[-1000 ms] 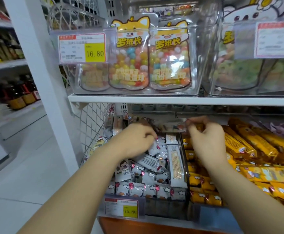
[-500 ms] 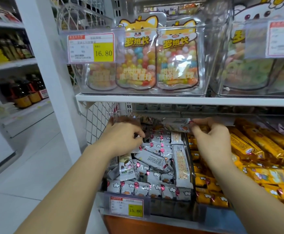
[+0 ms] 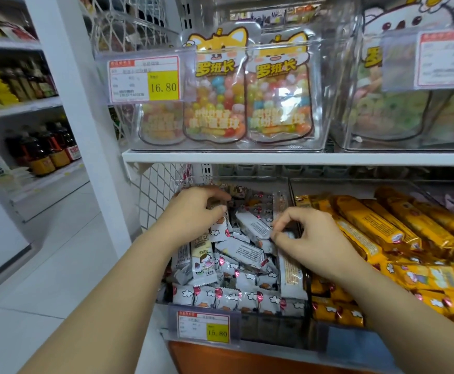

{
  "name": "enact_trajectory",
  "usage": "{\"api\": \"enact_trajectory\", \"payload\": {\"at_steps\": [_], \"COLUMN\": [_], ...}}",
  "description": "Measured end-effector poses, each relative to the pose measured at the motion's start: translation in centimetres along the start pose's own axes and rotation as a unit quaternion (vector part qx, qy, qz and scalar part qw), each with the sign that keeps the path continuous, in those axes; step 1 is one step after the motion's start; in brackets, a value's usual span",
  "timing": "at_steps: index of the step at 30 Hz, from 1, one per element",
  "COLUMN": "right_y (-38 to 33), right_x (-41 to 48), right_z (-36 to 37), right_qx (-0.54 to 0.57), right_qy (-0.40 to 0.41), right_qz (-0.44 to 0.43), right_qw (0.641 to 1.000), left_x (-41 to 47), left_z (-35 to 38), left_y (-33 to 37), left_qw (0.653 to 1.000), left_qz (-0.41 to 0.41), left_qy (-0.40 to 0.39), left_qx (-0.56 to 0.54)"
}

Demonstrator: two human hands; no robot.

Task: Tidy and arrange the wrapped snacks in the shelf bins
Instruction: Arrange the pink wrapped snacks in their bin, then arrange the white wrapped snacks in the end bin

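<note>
The right hand (image 3: 312,238) has come down from the back of the bin, where it was lifting a packet up under the shelf, to the middle of the pile, and the left hand (image 3: 196,214) has slid further toward the back left corner. From the head view, the right thumb and forefinger pinch the near end of a white wrapped bar (image 3: 254,225) lying slantwise on top. The left hand's fingers curl down among the rear packets, though I cannot tell whether it grips one. The wrapped snacks (image 3: 236,268) fill the clear bin (image 3: 271,323) on the lower shelf, behind a price tag (image 3: 203,326) and just beside the yellow-wrapped bars (image 3: 369,225) in the next bin. They look light, and the glossy film looks slippery and crinkly, so I would take each by its crimped end seal or lightly across its width, never squeezing the soft middle. They are small white pillow packs printed with little clouds and pink balloons. The front row stands neatly, while those behind lie tumbled at all angles.
</note>
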State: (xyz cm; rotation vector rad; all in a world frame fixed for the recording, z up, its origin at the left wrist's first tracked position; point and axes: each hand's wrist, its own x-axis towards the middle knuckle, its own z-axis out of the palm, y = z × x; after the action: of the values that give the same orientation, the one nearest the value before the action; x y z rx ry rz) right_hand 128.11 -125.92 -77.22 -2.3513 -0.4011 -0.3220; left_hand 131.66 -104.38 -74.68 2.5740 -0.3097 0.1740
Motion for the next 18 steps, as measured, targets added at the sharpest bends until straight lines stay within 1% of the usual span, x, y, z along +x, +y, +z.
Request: {"api": "enact_trajectory", "payload": {"at_steps": [3,5,7,9,13,16,18], "right_y": [0.0,0.5,1.1,1.5,1.9,3.0,3.6], "right_x": [0.6,1.8,3.2,4.5,6.4,7.0,7.0], "right_z": [-0.6,-1.0,-1.3,-1.6,-1.8,-1.3,-0.8], "right_qx": [0.04,0.042,0.023,0.016,0.007,-0.023,-0.025], "right_qy": [0.033,0.051,0.054,0.052,0.055,0.028,0.006], "right_qz": [0.009,0.027,0.037,0.028,0.02,0.036,0.048], "right_qw": [0.999,0.997,0.998,0.998,0.998,0.999,0.999], "left_x": [0.4,1.3,3.0,4.9,8.2,10.0,10.6], "left_z": [0.4,0.6,0.8,1.2,2.6,3.8,4.3], "left_y": [1.1,2.0,3.0,3.9,3.5,2.5,2.1], "left_qw": [0.999,0.998,0.999,0.998,0.995,0.989,0.99], "left_qz": [0.006,0.009,0.01,0.016,0.031,0.049,0.048], "left_qy": [0.047,0.058,0.037,0.004,-0.033,-0.052,-0.06], "left_qx": [-0.002,0.0,0.029,0.06,0.094,0.126,0.121]}}
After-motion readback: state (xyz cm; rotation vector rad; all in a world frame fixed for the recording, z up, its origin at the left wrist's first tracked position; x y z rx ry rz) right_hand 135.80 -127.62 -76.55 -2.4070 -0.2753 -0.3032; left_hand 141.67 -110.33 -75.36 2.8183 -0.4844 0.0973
